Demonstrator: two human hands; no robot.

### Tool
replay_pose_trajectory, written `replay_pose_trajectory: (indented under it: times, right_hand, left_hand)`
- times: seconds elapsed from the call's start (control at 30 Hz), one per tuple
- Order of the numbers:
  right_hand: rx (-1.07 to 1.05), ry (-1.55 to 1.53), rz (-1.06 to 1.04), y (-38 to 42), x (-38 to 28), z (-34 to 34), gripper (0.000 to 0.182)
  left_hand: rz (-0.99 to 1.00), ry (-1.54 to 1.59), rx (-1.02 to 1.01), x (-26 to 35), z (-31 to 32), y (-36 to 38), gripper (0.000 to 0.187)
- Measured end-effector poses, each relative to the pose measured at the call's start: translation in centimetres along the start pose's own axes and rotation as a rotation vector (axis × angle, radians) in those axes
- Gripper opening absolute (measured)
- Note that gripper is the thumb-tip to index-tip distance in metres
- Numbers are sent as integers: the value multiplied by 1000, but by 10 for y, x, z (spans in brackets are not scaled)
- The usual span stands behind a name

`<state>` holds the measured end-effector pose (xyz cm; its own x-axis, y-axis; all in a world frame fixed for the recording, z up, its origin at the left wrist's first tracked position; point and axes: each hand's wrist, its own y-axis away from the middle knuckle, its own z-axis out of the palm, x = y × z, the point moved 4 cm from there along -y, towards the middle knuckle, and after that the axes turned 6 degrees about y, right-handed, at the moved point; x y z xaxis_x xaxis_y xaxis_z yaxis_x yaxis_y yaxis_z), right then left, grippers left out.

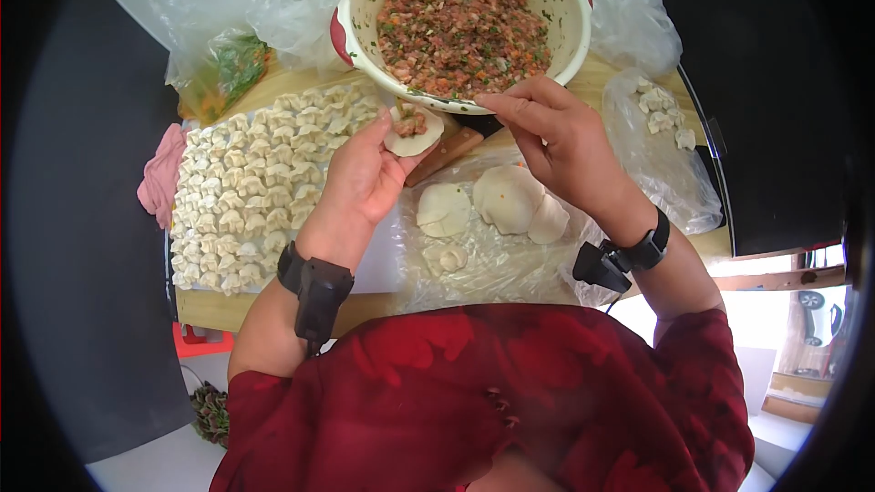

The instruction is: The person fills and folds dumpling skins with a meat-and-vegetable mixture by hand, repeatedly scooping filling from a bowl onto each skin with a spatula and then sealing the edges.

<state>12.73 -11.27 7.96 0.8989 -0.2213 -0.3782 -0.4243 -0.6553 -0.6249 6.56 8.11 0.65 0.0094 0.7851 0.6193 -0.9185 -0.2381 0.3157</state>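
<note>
My left hand [361, 175] holds a round dumpling wrapper [421, 139] on its fingers, with a small lump of meat filling [409, 121] on it. My right hand [558, 135] is closed in a pinch at the near rim of the large cream bowl [361, 46]. What it pinches seems thin and is hard to make out against the rim. Minced meat filling with green and orange bits [463, 32] fills much of the bowl. Below my hands, stacks of round wrappers [507, 200] lie on a clear plastic sheet [492, 269].
Rows of folded dumplings [251, 187] cover a board on the left. A wooden handle [444, 155] lies below the bowl. More dumplings [663, 111] sit on plastic at right. Plastic bags [305, 5], one with greens [239, 64], and a pink cloth [162, 175] lie around the edges.
</note>
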Motion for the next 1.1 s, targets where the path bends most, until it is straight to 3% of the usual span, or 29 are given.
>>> replay_pose_trajectory:
  times: [0.2,0.53,0.6,0.7,0.93,1.03,1.1]
  right_hand:
    - [40,-167,192,1,6,2,23]
    - [52,-143,137,-2,20,-7,20]
    - [138,-247,366,3,38,-4,18]
    - [251,-188,453,3,50,-9,17]
    - [164,-287,463,5,44,-9,16]
    - [239,-385,454,8,44,-8,16]
    - [184,-611,624,10,42,-6,14]
  left_hand:
    - [8,-71,3,11,0,13,34]
    - [-22,-96,-224,17,37,-2,34]
    - [-27,-88,-248,16,41,-7,34]
    - [-41,-105,-160,16,42,-15,34]
    - [6,-75,-99,16,45,-20,32]
    - [-3,-42,-86,15,42,-19,31]
    - [-25,-8,-89,13,43,-17,31]
